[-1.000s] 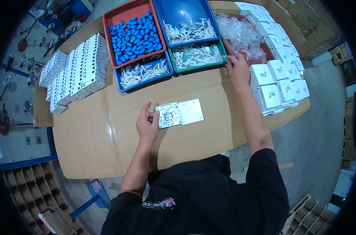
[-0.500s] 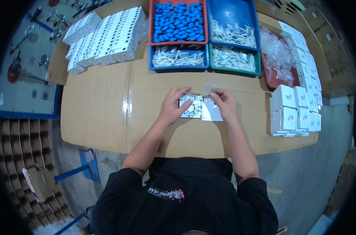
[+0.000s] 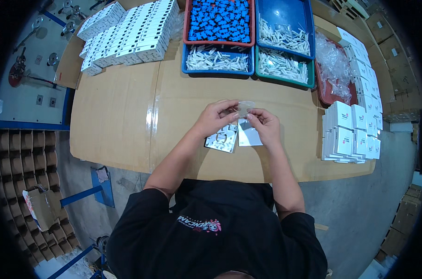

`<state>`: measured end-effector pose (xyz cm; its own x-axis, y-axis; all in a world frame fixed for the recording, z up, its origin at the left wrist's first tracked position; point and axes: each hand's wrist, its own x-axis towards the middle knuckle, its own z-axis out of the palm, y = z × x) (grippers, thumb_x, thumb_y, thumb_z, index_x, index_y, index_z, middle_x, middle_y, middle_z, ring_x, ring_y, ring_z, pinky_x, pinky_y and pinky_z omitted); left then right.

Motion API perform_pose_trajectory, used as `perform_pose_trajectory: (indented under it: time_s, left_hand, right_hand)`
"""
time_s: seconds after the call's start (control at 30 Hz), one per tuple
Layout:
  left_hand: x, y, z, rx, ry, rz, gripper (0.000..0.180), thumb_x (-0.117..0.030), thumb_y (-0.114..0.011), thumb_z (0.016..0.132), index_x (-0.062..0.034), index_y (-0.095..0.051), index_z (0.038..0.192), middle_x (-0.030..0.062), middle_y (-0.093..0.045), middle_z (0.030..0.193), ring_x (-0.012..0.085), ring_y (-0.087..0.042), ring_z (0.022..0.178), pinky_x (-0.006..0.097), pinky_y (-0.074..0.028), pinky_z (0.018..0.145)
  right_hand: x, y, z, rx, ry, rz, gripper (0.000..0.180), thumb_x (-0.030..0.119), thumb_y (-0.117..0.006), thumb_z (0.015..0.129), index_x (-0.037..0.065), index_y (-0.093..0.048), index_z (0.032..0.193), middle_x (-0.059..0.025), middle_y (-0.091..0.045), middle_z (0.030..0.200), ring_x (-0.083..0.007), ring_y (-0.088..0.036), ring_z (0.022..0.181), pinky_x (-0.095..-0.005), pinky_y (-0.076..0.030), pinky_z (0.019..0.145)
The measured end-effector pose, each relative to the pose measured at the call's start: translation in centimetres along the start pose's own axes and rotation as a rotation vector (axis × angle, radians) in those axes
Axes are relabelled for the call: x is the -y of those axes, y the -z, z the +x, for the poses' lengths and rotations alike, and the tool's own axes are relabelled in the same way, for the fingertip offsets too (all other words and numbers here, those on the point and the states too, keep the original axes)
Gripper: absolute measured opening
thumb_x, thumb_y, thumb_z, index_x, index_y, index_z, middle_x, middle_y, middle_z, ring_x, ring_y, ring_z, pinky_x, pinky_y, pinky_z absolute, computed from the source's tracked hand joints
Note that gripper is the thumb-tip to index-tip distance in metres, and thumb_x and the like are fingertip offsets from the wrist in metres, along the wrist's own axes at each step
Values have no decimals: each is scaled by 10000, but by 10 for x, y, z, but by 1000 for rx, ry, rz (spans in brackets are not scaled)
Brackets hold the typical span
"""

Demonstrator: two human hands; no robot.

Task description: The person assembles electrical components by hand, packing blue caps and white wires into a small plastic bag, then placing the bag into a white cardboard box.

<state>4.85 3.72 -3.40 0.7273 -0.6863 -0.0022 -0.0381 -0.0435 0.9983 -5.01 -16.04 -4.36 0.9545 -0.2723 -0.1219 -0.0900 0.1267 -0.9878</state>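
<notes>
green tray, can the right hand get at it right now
Likely yes: only bare cardboard lies between the right hand and the green tray, though that hand holds a small clear bag.

Left hand [image 3: 215,117] pinching, left forearm [image 3: 177,161] toward one o'clock, right hand [image 3: 266,126] pinching, right forearm [image 3: 285,177] toward eleven o'clock

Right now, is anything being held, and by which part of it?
A small, squarish, clear plastic bag: the left hand holds its left edge, the right hand its lower right corner.
</notes>
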Motion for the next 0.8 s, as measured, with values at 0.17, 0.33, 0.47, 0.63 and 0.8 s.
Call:
perform_pose_trajectory:
  time_s: [0.17, 0.33, 0.47, 0.63, 0.8]
  left_hand:
    - [1, -2, 10, 115, -15, -122, 378, -174, -673, 976, 16, -642, 1302, 76, -692, 1122, 115, -646, 987, 282, -540, 829]
    - [5, -17, 5, 33, 30, -316, 296, -157, -609, 1018, 22, -677, 1244, 67, -696, 1114, 124, -646, 978, 283, -523, 868]
    - [12, -8, 15, 54, 2, -254, 274, -122, -595, 1020, 30, -682, 1230, 62, -676, 1155, 131, -634, 1032, 271, -514, 872]
    - [23, 2, 30, -47, 18, -194, 179, -131, -696, 965, 11, -723, 1070, 16, -715, 961, 84, -646, 861, 247, -520, 758]
    - [24, 1, 30, -70, 73, -263, 123, -73, -748, 912, -4, -717, 1009, 12, -708, 936, 71, -643, 830, 231, -522, 746]
  right_hand:
    - [3, -6, -4, 15, -41, -10, 226, 69, -729, 919, -38, -699, 1116, -59, -734, 915, -81, -664, 801, -223, -526, 694]
    - [11, -10, -4, 33, -46, -65, 209, 59, -733, 914, -40, -686, 1092, -62, -734, 905, -72, -659, 788, -216, -522, 679]
    - [17, -8, -2, 63, -71, -147, 198, 65, -743, 909, -40, -681, 1065, -63, -733, 894, -67, -651, 757, -213, -519, 660]
    - [10, -7, 13, 4, -10, -121, 234, 70, -757, 896, -46, -680, 1084, -61, -730, 903, -58, -641, 750, -214, -512, 645]
    - [25, -14, 14, -55, 128, -194, 248, 59, -767, 870, -23, -692, 1091, -61, -711, 1004, -63, -649, 778, -232, -516, 643]
